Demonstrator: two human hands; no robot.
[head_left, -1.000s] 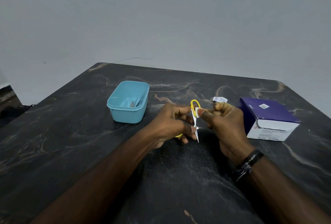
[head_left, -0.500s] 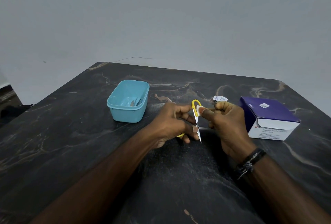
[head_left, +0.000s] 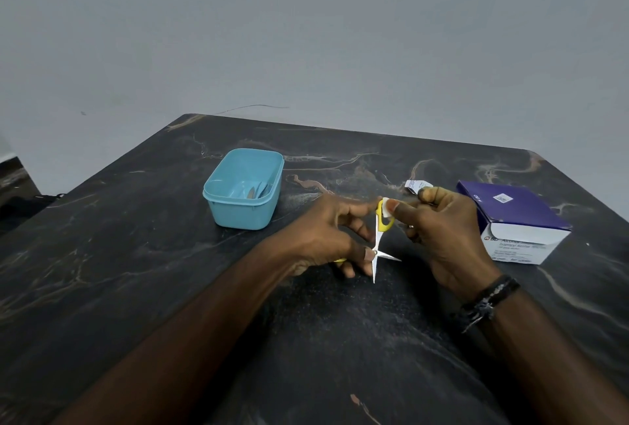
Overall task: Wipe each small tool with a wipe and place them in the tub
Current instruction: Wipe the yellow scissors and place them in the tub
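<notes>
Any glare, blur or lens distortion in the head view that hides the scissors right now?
Head view: even, soft light, no harsh shadows; the scissors blades glare white, washing out detail; wide-angle bend at the table edges; print on the box is soft.

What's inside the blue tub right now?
The blue tub holds a few small metallic tools leaning against its right inner wall; they are too small to identify. Its near wall hides the floor closest to the camera.
</notes>
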